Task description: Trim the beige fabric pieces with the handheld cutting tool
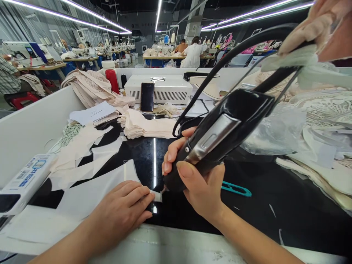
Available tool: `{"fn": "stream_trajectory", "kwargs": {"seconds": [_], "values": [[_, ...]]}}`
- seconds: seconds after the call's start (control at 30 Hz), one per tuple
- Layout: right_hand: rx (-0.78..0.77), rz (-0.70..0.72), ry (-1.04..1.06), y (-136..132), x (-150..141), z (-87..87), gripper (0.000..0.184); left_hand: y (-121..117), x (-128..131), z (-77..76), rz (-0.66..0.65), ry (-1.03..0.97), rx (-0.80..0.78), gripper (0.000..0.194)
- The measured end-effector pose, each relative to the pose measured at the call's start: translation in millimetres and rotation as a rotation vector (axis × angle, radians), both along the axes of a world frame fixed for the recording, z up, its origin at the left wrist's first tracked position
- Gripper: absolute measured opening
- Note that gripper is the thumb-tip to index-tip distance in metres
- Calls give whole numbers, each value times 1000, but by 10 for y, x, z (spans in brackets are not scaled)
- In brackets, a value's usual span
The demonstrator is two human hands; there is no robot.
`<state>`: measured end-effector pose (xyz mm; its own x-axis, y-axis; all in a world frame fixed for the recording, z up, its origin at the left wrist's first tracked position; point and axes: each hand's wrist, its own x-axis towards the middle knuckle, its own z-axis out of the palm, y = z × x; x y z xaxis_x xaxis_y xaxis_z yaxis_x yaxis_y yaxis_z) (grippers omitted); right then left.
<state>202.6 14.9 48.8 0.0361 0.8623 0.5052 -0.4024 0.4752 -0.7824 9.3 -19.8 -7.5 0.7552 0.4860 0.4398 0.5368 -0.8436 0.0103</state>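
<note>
My right hand grips a black handheld tool with a silver metal plate on its side and thick cables at its upper end. The tool is tilted, its narrow tip low and close to a small white strip end; I cannot tell whether they touch. My left hand is closed over the edge of a white fabric piece, pressing it on the black tabletop. The strip end juts out past my left fingertips. Fingers of the right hand hide part of the tool's lower body.
Stacked cream fabric pieces lie behind my hands, near a phone leaning on a white vented box. A teal plastic tool lies right. Cut fabric lies left, a plastic bag right. Pale cloth surrounds the cable.
</note>
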Motion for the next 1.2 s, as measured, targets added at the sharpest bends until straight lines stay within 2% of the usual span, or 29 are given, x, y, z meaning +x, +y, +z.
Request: {"fn": "stream_trajectory", "kwargs": {"seconds": [0.43, 0.77, 1.0, 1.2], "values": [[-46, -20, -29, -8, -1, 3, 39, 31, -32, 11, 1, 18, -13, 33], [-81, -39, 4, 2, -33, 80, 47, 32, -57, -18, -15, 36, 17, 35], [-20, -33, -34, -7, -25, -14, 35, 24, -77, -95, -13, 61, 45, 34], [-49, -71, -37, -8, -25, 12, 40, 25, -80, -103, -16, 63, 48, 31]]}}
